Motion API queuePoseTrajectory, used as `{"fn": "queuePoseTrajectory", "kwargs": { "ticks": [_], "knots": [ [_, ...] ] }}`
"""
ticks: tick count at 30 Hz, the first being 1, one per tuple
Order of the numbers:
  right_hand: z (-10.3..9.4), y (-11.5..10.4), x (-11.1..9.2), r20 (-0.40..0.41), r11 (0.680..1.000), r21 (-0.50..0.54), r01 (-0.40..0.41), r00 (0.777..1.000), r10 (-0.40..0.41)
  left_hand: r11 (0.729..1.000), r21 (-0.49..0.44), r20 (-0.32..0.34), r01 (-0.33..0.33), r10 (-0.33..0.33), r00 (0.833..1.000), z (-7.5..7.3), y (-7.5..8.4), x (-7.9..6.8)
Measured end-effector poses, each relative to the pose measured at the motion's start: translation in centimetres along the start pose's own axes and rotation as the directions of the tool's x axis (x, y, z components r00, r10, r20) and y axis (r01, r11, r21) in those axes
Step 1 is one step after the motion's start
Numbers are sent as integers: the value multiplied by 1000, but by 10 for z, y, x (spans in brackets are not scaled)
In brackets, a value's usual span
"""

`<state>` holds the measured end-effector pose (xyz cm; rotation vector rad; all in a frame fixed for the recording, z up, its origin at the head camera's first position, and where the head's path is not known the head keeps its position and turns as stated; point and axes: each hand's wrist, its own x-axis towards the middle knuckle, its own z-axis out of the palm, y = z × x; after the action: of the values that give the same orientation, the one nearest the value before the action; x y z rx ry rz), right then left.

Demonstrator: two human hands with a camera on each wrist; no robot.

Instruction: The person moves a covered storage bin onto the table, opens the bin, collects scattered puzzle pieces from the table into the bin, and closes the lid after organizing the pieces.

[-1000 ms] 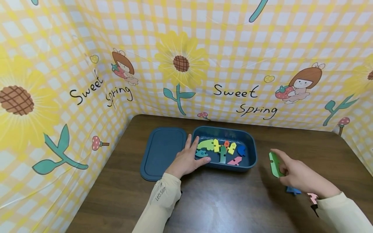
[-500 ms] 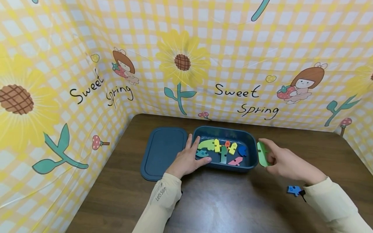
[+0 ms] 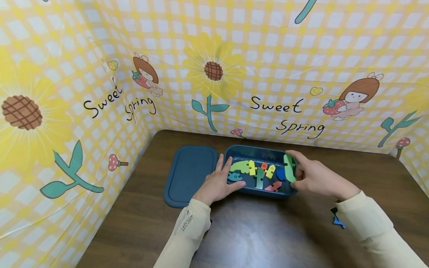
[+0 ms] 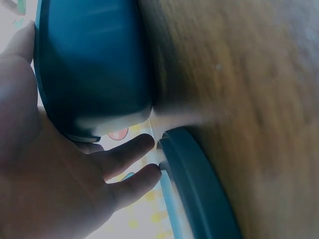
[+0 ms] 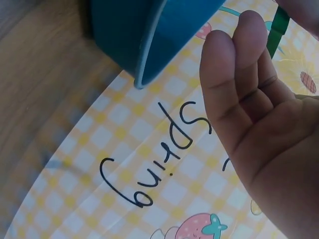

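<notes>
A dark blue box (image 3: 246, 149) on the table holds several flat, notched toy pieces: a light green curved piece (image 3: 240, 167), yellow pieces (image 3: 270, 171), a dark green piece (image 3: 259, 179) and a pink piece (image 3: 273, 186) among them. My left hand (image 3: 216, 188) rests against the box's left end, fingers spread and fairly straight, thumb by the near rim. Over the box's right end, my right hand (image 3: 316, 178) pinches a long green notched piece (image 3: 289, 168) between thumb and fingers. Only a sliver of that green piece (image 5: 278, 31) shows in the right wrist view.
The box's dark blue lid (image 3: 191, 175) lies flat to the left. A small blue piece (image 3: 338, 222) is on the wooden table (image 3: 254, 234), partly hidden by the right sleeve. A yellow checked cloth (image 3: 268, 67) hangs behind and at the left.
My right hand has carried the green piece leftward from the table's right side to over the box. The left hand keeps its place against the box.
</notes>
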<state>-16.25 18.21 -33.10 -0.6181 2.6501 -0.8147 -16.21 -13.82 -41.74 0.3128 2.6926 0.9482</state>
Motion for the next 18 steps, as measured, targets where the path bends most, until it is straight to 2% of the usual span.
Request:
{"fn": "queuePoseTrajectory", "kwargs": {
  "ticks": [9, 13, 18],
  "knots": [
    [1, -1, 18, 12, 998, 66, 12, 1000, -13, 1000, 7, 0, -4, 4, 1000, 0, 0, 1],
    [2, 0, 22, 20, 988, 157, 17, 1000, -20, 1000, 8, 0, -7, 7, 1000, 0, -1, 1],
    [5, 3, 28, 29, 957, 290, 18, 999, -27, 1000, 6, 0, -7, 7, 1000, 2, -3, 2]
  ]
}}
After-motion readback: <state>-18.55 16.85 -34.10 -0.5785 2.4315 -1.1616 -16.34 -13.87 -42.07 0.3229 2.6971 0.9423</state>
